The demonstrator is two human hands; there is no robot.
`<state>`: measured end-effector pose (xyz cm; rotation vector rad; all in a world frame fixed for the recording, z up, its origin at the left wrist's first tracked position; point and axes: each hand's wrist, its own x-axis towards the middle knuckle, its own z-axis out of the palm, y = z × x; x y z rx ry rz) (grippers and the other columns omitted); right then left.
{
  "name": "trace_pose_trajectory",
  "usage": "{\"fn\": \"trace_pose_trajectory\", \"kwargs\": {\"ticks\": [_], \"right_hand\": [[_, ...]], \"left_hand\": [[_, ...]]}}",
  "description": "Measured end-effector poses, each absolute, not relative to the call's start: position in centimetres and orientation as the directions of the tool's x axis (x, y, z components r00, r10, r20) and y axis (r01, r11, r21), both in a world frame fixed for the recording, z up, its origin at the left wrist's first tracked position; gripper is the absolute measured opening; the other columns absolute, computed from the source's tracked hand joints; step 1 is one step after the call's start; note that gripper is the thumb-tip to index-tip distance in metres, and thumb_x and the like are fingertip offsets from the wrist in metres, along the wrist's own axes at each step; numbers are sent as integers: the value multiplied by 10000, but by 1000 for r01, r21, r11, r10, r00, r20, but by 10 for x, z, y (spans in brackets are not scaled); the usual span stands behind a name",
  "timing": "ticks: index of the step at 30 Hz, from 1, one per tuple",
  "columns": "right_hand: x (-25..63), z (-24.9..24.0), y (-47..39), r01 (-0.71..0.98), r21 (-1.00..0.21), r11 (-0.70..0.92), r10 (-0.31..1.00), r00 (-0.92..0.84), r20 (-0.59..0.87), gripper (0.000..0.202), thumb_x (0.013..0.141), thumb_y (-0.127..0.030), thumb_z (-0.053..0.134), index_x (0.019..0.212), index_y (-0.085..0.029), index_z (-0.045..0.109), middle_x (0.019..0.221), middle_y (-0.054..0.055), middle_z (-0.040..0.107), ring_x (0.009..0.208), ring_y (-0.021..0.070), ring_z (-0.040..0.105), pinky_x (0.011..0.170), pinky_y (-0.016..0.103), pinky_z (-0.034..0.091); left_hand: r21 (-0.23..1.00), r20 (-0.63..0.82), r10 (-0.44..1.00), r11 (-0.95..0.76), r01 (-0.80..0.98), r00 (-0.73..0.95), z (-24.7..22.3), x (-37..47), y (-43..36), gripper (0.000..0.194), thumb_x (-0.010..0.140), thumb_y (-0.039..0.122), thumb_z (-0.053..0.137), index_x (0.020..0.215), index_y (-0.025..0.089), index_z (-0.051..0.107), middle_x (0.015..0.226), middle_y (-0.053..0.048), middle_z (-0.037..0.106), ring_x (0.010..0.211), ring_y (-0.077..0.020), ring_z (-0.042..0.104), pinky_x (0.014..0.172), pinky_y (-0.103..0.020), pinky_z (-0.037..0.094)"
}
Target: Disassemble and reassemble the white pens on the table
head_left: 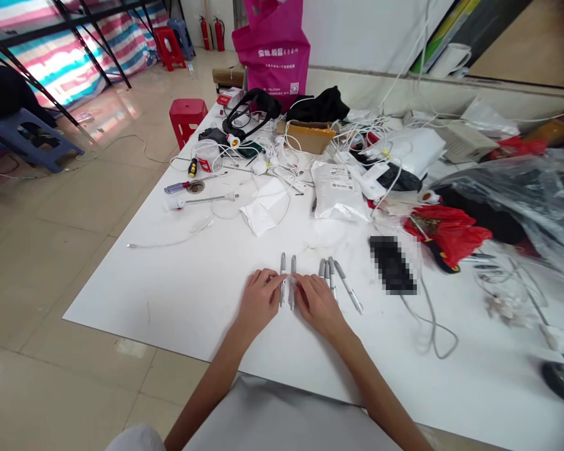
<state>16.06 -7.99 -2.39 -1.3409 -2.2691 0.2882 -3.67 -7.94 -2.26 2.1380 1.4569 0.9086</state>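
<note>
Two grey and white pens lie side by side on the white table [178, 282], pointing away from me, with a small gap between them. My left hand [262, 297] touches the left pen [282, 263], its fingers curled and its index finger over the barrel. At the right pen [293, 266], my right hand [316, 300] rests with bent fingers against its side. Several more such pens lie just beyond my right hand; the outermost pen [348, 287] is slanted. Whether either hand grips its pen is hard to make out.
A blurred dark object [393, 265] with a grey cable lies to the right. Behind are a white packet [339, 193], tangled cables, a screwdriver [177, 187] and a pink bag [277, 56]. A red plastic bag [451, 232] lies at the right.
</note>
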Motion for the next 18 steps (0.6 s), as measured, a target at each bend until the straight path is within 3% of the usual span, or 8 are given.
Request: {"fn": "trace_pose_trajectory", "kwargs": {"ticks": [5,18], "right_hand": [[164,-23,-83,742,-479,469,881,-352,316,296,1065,-234,448,1337,-218,564,1098,122,687,992,276,621,876,461,499],[164,-21,-80,705,-483,519,853,-389,349,341,1047,-184,485,1365,-233,597,1188,118,682,1094,273,623,936,469,517]], "left_hand": [[659,297,929,-368,656,222,-23,-36,-79,268,1025,307,555,1252,267,692,1098,-87,686,1012,-241,630,938,-442,492],[667,247,930,-366,649,272,-22,-39,-78,281,1045,292,518,1280,265,670,1086,-67,701,1036,-232,628,961,-426,473]]}}
